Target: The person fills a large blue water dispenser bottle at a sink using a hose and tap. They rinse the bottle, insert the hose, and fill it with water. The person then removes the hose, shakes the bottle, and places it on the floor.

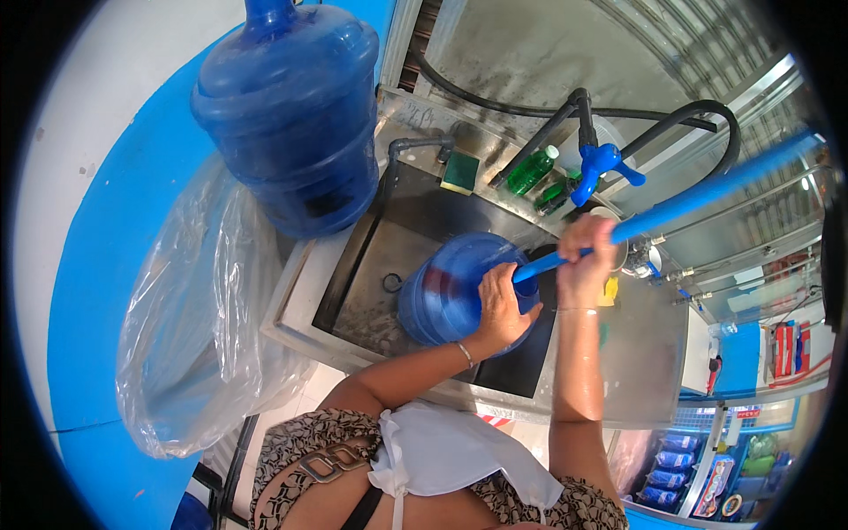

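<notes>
A translucent blue water jug (435,299) lies tilted in the metal sink (375,256), its mouth toward the right. My left hand (502,311) is curled around the neck end of this jug, close to the opening. In my right hand (585,261) is a long blue pole (707,193), wrapped by the fingers. The pole slants down from the upper right and its lower end goes in at the jug's mouth by my left hand; whatever is at that end is hidden. A small black ring (392,282) rests on the sink bottom left of the jug.
Another large blue jug (296,124) stands at the sink's upper left, above a clear plastic bag (208,327). Behind the sink are a sponge (460,172), a green bottle (533,170) and a blue-handled tap (603,168) with a black hose (495,105). Shelves (680,473) stand lower right.
</notes>
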`<state>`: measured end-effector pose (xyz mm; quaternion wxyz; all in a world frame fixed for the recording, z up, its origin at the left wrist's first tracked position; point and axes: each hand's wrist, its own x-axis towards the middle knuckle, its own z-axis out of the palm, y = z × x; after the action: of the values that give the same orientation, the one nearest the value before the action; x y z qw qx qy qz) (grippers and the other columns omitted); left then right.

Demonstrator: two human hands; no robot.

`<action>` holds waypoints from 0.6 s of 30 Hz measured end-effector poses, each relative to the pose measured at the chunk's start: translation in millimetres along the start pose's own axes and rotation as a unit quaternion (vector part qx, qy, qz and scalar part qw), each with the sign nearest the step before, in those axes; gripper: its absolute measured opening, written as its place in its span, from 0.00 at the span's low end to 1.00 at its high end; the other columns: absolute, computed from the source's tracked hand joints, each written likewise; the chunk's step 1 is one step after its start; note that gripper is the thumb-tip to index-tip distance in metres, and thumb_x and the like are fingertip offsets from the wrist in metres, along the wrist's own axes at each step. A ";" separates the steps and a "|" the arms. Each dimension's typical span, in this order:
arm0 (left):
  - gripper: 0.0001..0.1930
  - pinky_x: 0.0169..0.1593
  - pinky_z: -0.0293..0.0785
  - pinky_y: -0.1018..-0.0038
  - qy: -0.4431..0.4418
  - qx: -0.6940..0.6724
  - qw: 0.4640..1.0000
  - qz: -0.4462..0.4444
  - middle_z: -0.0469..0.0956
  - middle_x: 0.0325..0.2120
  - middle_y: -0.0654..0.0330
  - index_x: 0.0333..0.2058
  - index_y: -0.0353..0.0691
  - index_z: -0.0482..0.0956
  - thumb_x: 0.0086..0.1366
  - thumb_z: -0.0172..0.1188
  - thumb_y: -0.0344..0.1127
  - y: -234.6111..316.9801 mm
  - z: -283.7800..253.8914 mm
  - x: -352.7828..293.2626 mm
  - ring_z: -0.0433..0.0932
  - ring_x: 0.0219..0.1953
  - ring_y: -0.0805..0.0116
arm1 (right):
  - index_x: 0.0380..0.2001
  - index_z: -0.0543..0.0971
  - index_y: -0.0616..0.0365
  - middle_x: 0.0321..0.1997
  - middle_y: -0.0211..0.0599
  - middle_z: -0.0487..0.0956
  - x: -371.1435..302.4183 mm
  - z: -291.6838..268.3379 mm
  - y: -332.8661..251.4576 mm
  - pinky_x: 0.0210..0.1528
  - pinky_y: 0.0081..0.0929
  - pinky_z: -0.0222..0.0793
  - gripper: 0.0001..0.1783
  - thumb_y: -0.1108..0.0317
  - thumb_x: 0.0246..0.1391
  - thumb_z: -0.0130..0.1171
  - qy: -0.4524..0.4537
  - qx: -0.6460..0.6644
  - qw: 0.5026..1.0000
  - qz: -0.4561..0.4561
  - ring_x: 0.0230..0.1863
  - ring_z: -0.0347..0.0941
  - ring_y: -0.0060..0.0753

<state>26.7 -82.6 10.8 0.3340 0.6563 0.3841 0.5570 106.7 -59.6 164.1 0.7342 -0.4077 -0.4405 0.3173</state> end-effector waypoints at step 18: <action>0.24 0.47 0.76 0.62 -0.103 -0.067 0.992 0.003 0.81 0.37 0.50 0.42 0.39 0.76 0.43 0.72 0.32 -21.7 16.5 63.9 0.81 0.42 0.48 | 0.16 0.62 0.50 0.21 0.29 0.62 -36.1 -20.4 40.3 0.43 0.34 0.64 0.25 0.53 0.64 0.53 -0.002 0.188 0.982 -0.003 0.28 0.60 0.29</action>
<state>45.5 -16.4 19.7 0.4127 0.6876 0.3076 0.5121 106.0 -77.2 108.9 0.7981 -0.2606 -0.3757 0.3924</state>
